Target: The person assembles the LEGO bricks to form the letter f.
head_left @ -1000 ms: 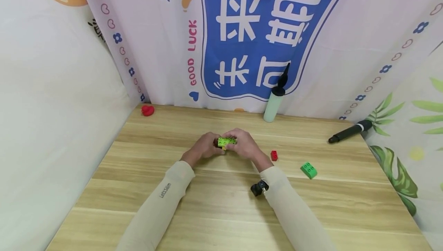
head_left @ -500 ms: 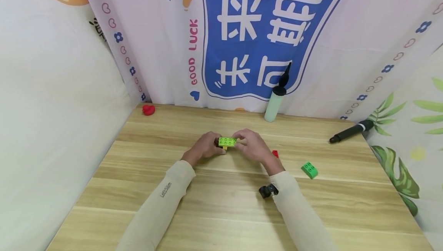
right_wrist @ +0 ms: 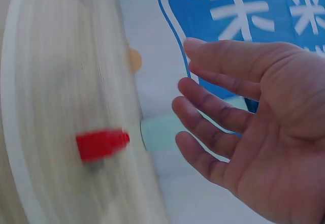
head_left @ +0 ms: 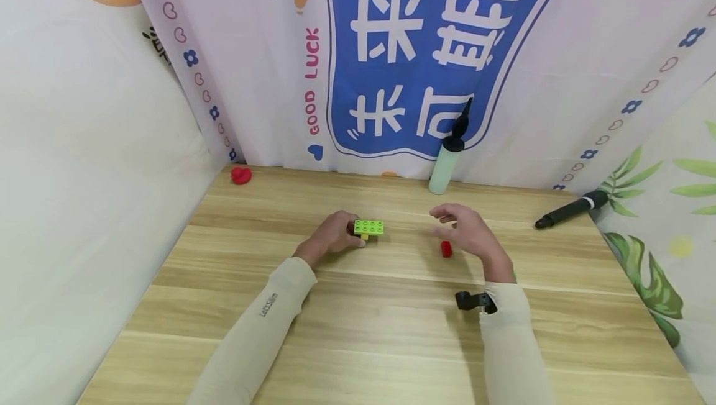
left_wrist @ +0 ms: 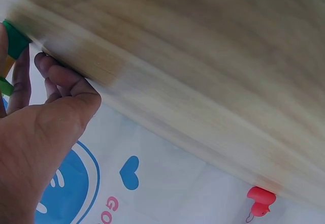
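Note:
My left hand (head_left: 334, 233) grips a small stack of toy building bricks on the wooden table. Its top is a lime green brick (head_left: 368, 227) with two rows of studs, and a yellow brick (head_left: 365, 236) shows beneath. At the left edge of the left wrist view, a dark green brick (left_wrist: 17, 41) is also part of the stack. My right hand (head_left: 467, 229) is over the table to the right, fingers spread and loosely bent, holding nothing. Just below its fingertips in the head view stands a small red brick (head_left: 445, 249), seen blurred in the right wrist view.
A red rubber duck (head_left: 241, 175) sits at the far left corner. At the back stands a pale green hand pump (head_left: 445, 166) with a black nozzle. A black cylinder (head_left: 570, 209) lies at the right edge. The right wrist hides most of a green brick (head_left: 514, 276).
My right hand has let go of the lime green brick and moved right, to above the red brick. The left hand stays in place round the stack.

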`<state>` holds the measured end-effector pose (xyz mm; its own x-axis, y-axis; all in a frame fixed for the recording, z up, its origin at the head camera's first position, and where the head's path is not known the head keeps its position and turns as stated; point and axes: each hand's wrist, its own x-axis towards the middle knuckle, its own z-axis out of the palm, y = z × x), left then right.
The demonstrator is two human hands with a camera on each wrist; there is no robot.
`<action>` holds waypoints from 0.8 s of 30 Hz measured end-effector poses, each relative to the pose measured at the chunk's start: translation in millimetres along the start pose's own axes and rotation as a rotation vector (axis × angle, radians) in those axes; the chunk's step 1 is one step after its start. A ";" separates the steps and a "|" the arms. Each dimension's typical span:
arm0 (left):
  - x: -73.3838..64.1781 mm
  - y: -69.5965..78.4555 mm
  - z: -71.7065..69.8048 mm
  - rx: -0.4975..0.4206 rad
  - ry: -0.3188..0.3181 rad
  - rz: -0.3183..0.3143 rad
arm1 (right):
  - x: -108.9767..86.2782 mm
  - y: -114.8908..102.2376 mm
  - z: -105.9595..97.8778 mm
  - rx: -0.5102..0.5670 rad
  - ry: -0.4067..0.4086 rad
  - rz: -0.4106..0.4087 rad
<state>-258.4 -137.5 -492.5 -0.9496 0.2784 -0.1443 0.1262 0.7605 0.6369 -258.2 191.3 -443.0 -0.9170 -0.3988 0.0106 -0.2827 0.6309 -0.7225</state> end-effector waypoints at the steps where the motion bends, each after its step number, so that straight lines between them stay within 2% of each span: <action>1: 0.2 0.2 0.0 -0.001 -0.001 0.002 | -1.9 3.8 -2.2 0.004 -0.006 0.011; 10: 0.4 0.1 -0.7 -0.014 -0.003 0.003 | -15.5 29.6 -5.2 0.065 -0.129 0.143; 15: -0.4 1.5 -1.3 -0.015 -0.004 -0.015 | -17.5 37.5 1.6 0.103 -0.121 0.163; 24: -0.8 1.2 -0.8 -0.004 -0.006 -0.003 | -15.1 48.0 9.5 0.101 -0.091 0.136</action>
<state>-257.7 -137.3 -491.1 -0.9483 0.2794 -0.1508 0.1218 0.7590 0.6396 -255.3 221.3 -484.4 -0.9142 -0.3758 -0.1514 -0.1237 0.6147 -0.7790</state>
